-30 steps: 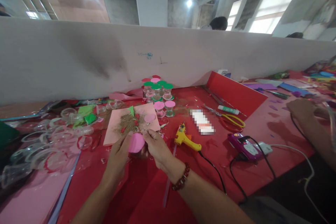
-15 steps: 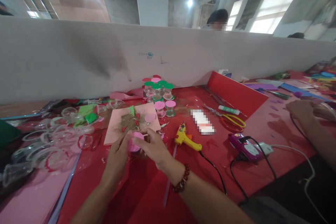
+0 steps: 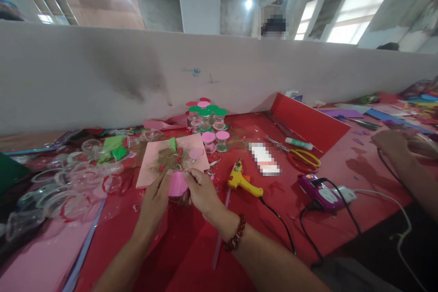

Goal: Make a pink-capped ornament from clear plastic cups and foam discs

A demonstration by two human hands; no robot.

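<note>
My left hand (image 3: 159,191) and my right hand (image 3: 200,189) meet over the red table, closed around the edges of a pink paper disc (image 3: 178,183). Something see-through shows just under the disc; my fingers hide most of it. Behind my hands lies a pink sheet (image 3: 145,171) smeared with brown grit and red scraps. A loose pink disc (image 3: 196,153) rests on it. Further back stand several clear plastic cups joined in pairs, topped with green discs (image 3: 219,112) and pink discs (image 3: 222,134). To the right of my right hand is a yellow glue gun (image 3: 244,182).
Clear plastic cups (image 3: 85,173) are heaped at the left. On the right lie scissors (image 3: 304,157), a glue stick (image 3: 298,143), a purple power strip (image 3: 320,194) with cords, and a leaning red board (image 3: 308,121). A co-worker's hand (image 3: 393,146) is at far right. A white partition (image 3: 102,77) runs behind.
The pink disc has tilted between my hands, and my right thumb has drawn back from its face to its edge. Beyond the partition, a person's head has shifted left.
</note>
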